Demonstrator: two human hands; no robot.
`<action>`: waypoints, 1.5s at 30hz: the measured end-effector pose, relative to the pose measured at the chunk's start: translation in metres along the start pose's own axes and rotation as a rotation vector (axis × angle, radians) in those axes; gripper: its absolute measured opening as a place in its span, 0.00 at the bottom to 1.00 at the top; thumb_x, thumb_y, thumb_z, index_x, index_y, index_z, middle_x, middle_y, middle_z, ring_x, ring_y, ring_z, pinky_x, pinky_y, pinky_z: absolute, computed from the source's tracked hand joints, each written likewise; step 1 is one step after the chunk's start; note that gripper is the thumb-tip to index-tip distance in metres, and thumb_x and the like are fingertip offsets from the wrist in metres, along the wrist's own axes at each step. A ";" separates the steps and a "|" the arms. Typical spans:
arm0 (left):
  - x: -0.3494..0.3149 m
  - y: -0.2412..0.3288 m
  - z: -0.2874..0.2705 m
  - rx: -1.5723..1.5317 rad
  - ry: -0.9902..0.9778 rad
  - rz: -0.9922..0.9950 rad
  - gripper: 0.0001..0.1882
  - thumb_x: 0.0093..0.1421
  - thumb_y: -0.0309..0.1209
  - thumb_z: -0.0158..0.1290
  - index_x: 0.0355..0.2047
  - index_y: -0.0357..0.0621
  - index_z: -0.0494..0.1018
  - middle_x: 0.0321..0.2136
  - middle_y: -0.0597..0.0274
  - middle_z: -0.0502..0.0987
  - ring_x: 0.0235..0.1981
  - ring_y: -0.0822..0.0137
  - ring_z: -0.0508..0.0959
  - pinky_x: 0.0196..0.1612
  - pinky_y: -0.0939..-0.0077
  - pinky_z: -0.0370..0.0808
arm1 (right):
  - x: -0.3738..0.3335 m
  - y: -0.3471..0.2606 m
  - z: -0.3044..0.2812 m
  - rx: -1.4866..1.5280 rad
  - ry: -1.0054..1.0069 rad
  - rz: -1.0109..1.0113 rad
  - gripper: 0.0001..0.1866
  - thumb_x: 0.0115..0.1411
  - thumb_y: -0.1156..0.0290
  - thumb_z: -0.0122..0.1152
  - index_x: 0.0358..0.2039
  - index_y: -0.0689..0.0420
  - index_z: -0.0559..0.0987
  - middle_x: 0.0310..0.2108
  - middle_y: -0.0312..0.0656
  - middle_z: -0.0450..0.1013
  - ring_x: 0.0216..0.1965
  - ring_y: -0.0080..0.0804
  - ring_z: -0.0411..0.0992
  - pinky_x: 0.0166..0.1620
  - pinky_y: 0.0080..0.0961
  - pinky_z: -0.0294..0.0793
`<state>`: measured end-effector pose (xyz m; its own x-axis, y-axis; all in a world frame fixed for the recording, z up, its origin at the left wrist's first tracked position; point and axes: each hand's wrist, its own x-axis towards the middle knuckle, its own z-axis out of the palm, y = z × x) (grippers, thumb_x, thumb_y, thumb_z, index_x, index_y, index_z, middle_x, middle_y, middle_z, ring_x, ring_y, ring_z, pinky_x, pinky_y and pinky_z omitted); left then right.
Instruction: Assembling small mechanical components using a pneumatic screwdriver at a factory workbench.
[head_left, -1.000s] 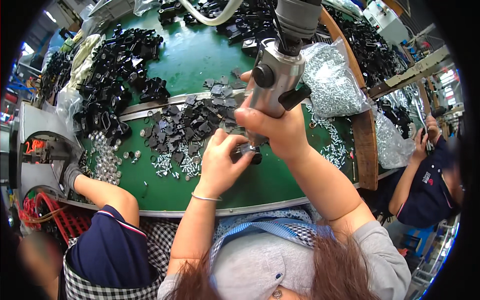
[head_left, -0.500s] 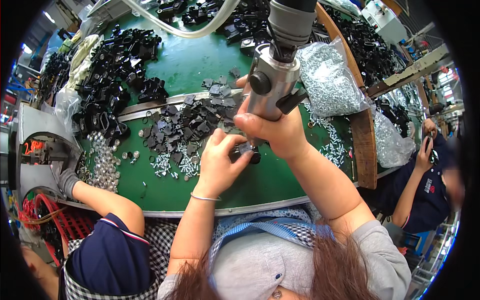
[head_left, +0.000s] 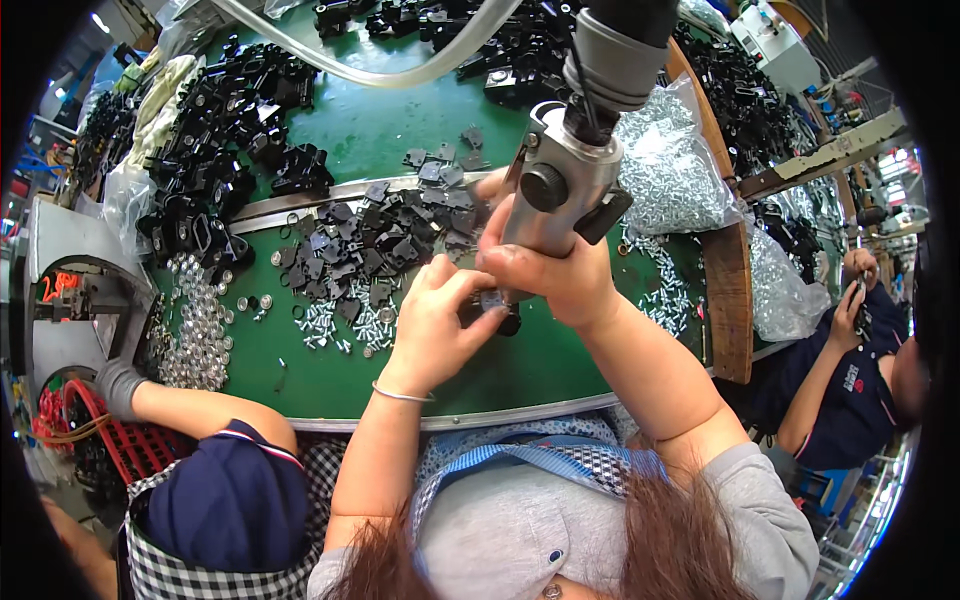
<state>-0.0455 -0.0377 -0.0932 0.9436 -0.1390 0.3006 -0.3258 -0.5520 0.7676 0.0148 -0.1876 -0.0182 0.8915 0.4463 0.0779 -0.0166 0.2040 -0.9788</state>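
Both forearms reach up from the lower edge and slant inward, elbows bent and spread wide. At the centre of the frame the left hand (head_left: 430, 325) lies low over the table (head_left: 545, 380), its thumb and forefinger pinching a small black part (head_left: 509, 322) that the fingers partly hide. It looks light and stiff — perhaps a little slick — so it is best pinched by its sides, clear of the top. Just above and right, the right hand (head_left: 565, 278) wraps its fingers round the silver tool (head_left: 567, 180), whose upper end leans toward the upper right; whether its tip touches the part I cannot tell. The tool looks heavy and rigid, its smooth metal better gripped with the whole palm. Farther up, left of centre, thin dark plates (head_left: 375, 240) lie heaped.
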 end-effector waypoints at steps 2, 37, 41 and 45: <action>0.001 -0.001 -0.002 0.001 0.007 0.002 0.15 0.47 0.32 0.64 0.35 0.46 0.76 0.30 0.56 0.70 0.35 0.54 0.72 0.39 0.64 0.72 | 0.001 -0.002 0.001 -0.031 0.004 -0.063 0.26 0.48 0.75 0.65 0.49 0.63 0.70 0.28 0.39 0.74 0.28 0.22 0.72 0.30 0.17 0.70; 0.090 -0.123 -0.115 0.087 0.669 -0.529 0.21 0.46 0.35 0.65 0.38 0.34 0.76 0.22 0.64 0.75 0.26 0.71 0.75 0.34 0.77 0.74 | 0.011 0.025 -0.026 -0.643 0.591 -0.627 0.39 0.49 0.75 0.70 0.60 0.61 0.60 0.41 0.40 0.70 0.36 0.27 0.69 0.44 0.23 0.70; 0.047 -0.040 -0.065 -0.326 0.814 -0.286 0.16 0.50 0.26 0.63 0.39 0.38 0.73 0.28 0.68 0.73 0.28 0.76 0.70 0.32 0.84 0.70 | -0.024 0.048 -0.013 -0.105 0.126 0.234 0.29 0.60 0.67 0.61 0.58 0.58 0.61 0.39 0.43 0.72 0.35 0.30 0.73 0.41 0.25 0.75; -0.033 0.015 -0.006 -0.092 0.503 0.052 0.19 0.45 0.22 0.65 0.38 0.41 0.72 0.34 0.60 0.72 0.34 0.63 0.73 0.38 0.72 0.73 | -0.021 0.039 -0.001 0.026 0.067 0.394 0.20 0.60 0.66 0.60 0.50 0.58 0.67 0.37 0.44 0.73 0.33 0.32 0.73 0.37 0.27 0.76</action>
<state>-0.0814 -0.0363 -0.0885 0.7878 0.2608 0.5579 -0.3970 -0.4775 0.7838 -0.0041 -0.1899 -0.0581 0.8419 0.4375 -0.3158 -0.3739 0.0512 -0.9260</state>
